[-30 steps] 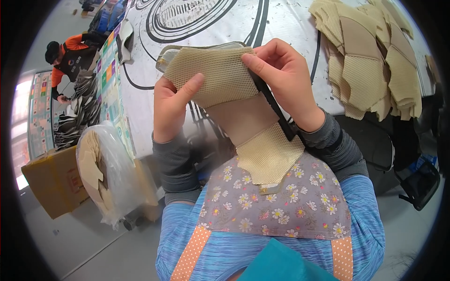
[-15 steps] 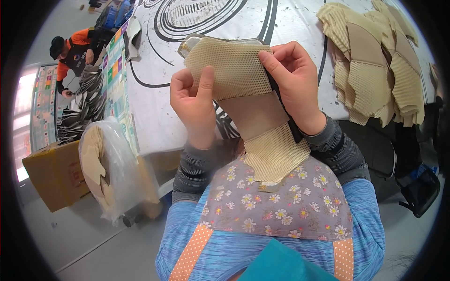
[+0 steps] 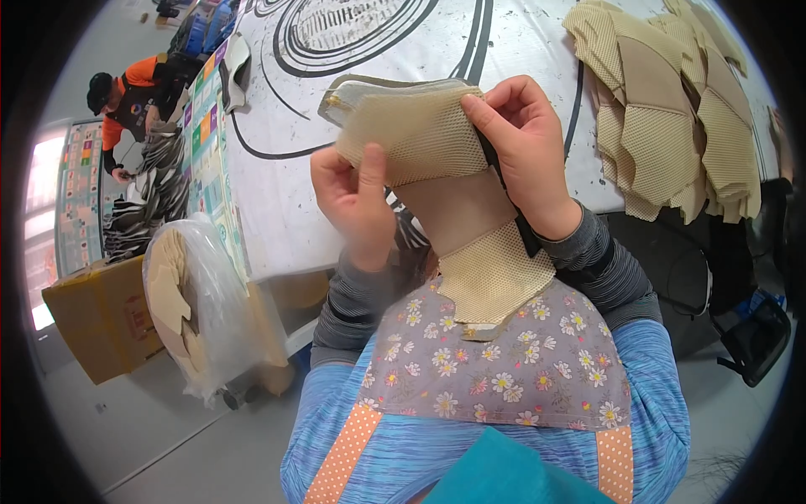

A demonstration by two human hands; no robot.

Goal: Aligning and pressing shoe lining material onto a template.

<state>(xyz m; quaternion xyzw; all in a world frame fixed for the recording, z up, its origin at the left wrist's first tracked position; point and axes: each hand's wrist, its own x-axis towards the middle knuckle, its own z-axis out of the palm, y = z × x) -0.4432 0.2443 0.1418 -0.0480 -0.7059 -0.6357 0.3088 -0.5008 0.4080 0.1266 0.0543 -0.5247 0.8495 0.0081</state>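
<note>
Both hands are on the panel point(image 3: 453, 206), and it's up in front of the chest, its mesh face turned to the wearer! Take the panel's tan band as the middle of the clock. The right hand point(image 3: 520, 155) has it at about twelve, just toward one, thumb and fingers closed on the top corner. Over at ten, the left hand point(image 3: 357, 197) holds the side edge, thumb flat across the front, fingertips out of sight behind. So most of the panel lies below and between the two grips, and the lower end drops to six o'clock, over the flowered apron point(image 3: 504, 378). Up at eleven, a pale layer point(image 3: 357, 91) peeps out behind the mesh. A black strip point(image 3: 531, 239) shows at four, along the edge beside the right palm. Beyond, at two o'clock, a pile point(image 3: 663, 126) of similar pieces rests on the white table point(image 3: 285, 223). Round at eight sits a clear bag point(image 3: 222, 311) of beige pieces, a carton point(image 3: 105, 323) farther out. Between nine and ten, a co-worker point(image 3: 130, 109) in orange sleeves!
</note>
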